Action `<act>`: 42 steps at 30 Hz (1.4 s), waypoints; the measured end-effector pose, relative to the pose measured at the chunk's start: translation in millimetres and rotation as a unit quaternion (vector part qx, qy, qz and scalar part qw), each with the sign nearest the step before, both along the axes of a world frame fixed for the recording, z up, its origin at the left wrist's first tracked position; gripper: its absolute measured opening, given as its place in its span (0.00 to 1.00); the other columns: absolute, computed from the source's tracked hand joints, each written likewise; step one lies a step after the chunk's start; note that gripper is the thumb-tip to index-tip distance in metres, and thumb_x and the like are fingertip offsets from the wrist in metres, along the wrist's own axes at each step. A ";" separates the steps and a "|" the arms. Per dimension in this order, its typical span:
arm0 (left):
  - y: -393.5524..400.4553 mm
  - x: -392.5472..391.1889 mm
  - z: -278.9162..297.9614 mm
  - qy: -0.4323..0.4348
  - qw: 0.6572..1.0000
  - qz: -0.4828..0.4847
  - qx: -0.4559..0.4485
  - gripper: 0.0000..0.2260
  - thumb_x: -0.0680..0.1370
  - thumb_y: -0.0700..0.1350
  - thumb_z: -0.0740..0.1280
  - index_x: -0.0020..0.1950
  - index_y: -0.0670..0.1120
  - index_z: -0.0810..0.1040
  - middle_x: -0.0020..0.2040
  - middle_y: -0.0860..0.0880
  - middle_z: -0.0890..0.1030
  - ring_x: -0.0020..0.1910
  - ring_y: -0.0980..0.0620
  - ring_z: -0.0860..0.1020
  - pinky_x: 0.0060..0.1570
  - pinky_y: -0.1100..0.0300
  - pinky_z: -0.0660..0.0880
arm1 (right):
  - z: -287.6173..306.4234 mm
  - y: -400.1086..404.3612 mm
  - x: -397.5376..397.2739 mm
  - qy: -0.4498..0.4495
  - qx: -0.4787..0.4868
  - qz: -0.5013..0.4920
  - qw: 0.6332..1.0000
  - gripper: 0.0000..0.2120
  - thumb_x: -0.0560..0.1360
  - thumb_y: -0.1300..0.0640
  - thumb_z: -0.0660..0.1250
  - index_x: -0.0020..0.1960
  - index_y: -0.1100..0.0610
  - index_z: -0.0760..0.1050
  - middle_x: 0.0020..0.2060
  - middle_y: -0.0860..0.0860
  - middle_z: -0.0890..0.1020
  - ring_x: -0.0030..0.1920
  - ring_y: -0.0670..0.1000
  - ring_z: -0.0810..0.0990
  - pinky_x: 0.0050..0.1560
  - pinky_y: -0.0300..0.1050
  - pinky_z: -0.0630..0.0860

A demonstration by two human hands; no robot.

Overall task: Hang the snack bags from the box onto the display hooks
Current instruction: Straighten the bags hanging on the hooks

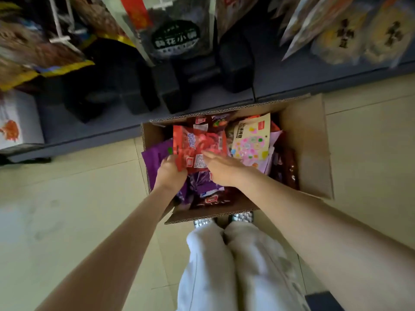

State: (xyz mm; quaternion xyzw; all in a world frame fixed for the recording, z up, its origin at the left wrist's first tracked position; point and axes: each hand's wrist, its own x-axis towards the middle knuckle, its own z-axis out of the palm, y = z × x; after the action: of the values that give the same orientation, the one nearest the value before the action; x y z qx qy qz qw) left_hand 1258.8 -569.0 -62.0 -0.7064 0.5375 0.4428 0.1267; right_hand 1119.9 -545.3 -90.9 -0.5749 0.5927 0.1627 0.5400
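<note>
The red bag is lying on top of the heap inside the cardboard box, which is sitting on the floor just in front of the person's feet. The left hand is pinching the bag's near corner at about seven o'clock, fingers closed on it, while the right hand is resting flat and open on its lower edge at about five o'clock. Purple bags are crowding underneath at nine o'clock, and a pale candy bag is leaning at three o'clock. With only a corner grip, the slick wrapper is likely to slip free or drag its neighbours out over the box's edge. The hanging packs up at twelve o'clock are looking packed, so finding a free hook may be fiddly.
</note>
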 end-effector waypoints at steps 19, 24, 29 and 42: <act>8.3 -23.0 -55.2 0.195 0.938 0.250 0.136 0.17 0.73 0.29 0.59 0.58 0.41 0.78 0.42 0.48 0.77 0.39 0.56 0.71 0.29 0.73 0.70 | -5.3 6.3 -4.7 -0.003 0.002 0.013 1.000 0.23 0.77 0.61 0.58 0.70 0.45 0.68 0.74 0.53 0.59 0.73 0.56 0.60 0.65 0.50 0.66; 8.2 -45.3 -36.7 0.212 0.965 0.137 0.066 0.15 0.76 0.31 0.59 0.61 0.40 0.74 0.54 0.46 0.77 0.53 0.53 0.74 0.43 0.72 0.71 | 1.3 11.7 -8.0 0.065 0.005 -0.024 0.998 0.20 0.79 0.60 0.57 0.70 0.61 0.66 0.65 0.57 0.73 0.54 0.55 0.80 0.57 0.50 0.76; 2.7 -45.3 25.7 0.164 0.967 -0.134 -0.140 0.22 0.72 0.28 0.58 0.64 0.43 0.72 0.65 0.43 0.69 0.59 0.45 0.74 0.59 0.53 0.72 | 73.8 -4.4 -38.4 0.024 0.037 -0.156 0.987 0.12 0.78 0.64 0.60 0.59 0.65 0.74 0.44 0.59 0.84 0.35 0.53 0.84 0.32 0.42 0.76; -111.6 -46.3 534.7 0.240 0.938 -0.234 -0.088 0.05 0.78 0.39 0.64 0.52 0.41 0.76 0.32 0.50 0.79 0.27 0.59 0.79 0.29 0.67 0.76 | 631.4 -120.9 -71.5 -0.028 -0.035 -0.029 0.999 0.12 0.77 0.68 0.61 0.58 0.71 0.75 0.38 0.59 0.81 0.26 0.50 0.83 0.27 0.35 0.77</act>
State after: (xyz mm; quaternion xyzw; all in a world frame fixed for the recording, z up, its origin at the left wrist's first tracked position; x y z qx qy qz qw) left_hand 1212.5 -680.7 472.7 -0.4419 0.7390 0.5076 0.0311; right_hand 1048.4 -666.1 540.4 -0.5802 0.5996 0.1099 0.5401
